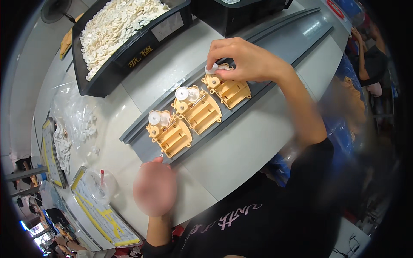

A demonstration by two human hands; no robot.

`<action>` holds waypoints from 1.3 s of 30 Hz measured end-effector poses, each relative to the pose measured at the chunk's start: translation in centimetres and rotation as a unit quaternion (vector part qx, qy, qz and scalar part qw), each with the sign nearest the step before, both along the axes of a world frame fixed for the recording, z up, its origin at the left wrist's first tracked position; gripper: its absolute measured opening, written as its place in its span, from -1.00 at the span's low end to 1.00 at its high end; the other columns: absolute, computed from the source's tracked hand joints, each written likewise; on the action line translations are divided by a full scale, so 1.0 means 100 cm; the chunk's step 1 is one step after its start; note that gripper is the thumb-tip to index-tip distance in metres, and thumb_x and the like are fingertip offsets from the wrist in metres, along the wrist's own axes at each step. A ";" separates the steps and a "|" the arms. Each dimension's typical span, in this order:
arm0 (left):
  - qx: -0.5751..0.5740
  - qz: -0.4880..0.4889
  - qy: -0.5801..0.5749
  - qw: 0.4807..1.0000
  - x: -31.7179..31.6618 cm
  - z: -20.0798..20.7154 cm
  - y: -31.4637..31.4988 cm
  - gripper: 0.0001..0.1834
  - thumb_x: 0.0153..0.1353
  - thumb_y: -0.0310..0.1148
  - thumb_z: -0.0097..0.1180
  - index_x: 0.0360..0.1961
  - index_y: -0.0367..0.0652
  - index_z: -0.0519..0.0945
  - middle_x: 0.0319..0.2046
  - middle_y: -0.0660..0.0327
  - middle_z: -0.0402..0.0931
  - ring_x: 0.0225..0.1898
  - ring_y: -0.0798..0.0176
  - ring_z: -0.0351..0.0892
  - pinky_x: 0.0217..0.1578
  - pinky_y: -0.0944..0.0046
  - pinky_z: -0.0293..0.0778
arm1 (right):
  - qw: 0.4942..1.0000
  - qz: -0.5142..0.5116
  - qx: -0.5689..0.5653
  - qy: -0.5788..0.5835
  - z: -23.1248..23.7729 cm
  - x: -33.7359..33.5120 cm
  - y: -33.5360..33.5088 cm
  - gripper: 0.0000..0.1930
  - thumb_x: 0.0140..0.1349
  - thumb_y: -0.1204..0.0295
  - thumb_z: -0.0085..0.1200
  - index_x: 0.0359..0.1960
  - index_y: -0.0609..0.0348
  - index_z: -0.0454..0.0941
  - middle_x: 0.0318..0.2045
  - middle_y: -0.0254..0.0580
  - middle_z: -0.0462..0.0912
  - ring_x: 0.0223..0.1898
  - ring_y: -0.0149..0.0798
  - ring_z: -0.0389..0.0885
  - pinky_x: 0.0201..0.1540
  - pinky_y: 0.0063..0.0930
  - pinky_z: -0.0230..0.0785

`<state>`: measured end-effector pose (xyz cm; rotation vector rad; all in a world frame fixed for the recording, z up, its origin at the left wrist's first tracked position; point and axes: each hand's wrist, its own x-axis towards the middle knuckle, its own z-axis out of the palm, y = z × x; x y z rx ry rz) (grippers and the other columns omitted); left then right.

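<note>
Three yellow plastic housings lie in a row on a long grey tray (pixel 297 43). At the far right end, my right hand (pixel 247 58) pinches a small white plastic gear (pixel 211 69) over the top of the right housing (pixel 232 92). White gears sit on the upper parts of the middle housing (pixel 202 114) and the left housing (pixel 174 139). My left hand (pixel 155 189) is at the tray's near left edge, its fingertips close to the left housing's lower corner. A blur covers most of that hand, so its grip does not show.
Behind the tray stands a black bin (pixel 142 53) heaped with small white parts, with another black bin (pixel 232 19) beside it. To the left lie a clear plastic bag (pixel 73 112), a clear cup (pixel 97 189) with a red stick, and yellow-edged sheets (pixel 103 215).
</note>
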<state>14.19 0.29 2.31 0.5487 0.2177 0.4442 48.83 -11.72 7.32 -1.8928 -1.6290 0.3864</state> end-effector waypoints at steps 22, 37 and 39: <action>-0.030 -0.009 0.003 0.999 0.004 0.001 -0.002 -0.48 0.22 -0.06 -0.05 0.12 -0.14 0.38 0.15 0.06 0.35 -0.01 0.13 0.35 0.06 0.15 0.22 | 0.996 -0.026 -0.022 -0.082 0.005 -0.006 -0.005 -0.89 0.09 0.48 0.19 -0.36 0.24 0.64 -0.41 -0.21 0.53 -0.33 -0.17 0.57 -0.22 -0.33 0.41; -0.025 -0.044 -0.053 0.997 -0.001 0.000 0.003 -0.48 0.23 -0.10 -0.14 0.13 -0.19 0.39 0.08 0.06 0.41 -0.11 0.18 0.34 0.01 0.26 0.23 | 0.988 -0.089 0.094 -0.090 0.048 0.031 0.174 -0.64 0.28 0.20 0.04 -0.08 0.25 0.57 -0.22 -0.07 0.67 -0.21 -0.23 0.64 -0.12 -0.43 0.44; -0.052 -0.052 -0.059 0.996 0.001 -0.004 0.003 -0.47 0.22 -0.13 -0.14 0.12 -0.24 0.38 0.08 0.02 0.40 0.04 0.18 0.34 0.14 0.24 0.19 | 0.987 -0.104 -0.066 -0.107 0.010 0.058 0.246 -0.36 0.20 -0.11 0.02 0.16 0.10 0.42 0.03 0.06 0.56 -0.04 -0.02 0.59 0.02 -0.22 0.37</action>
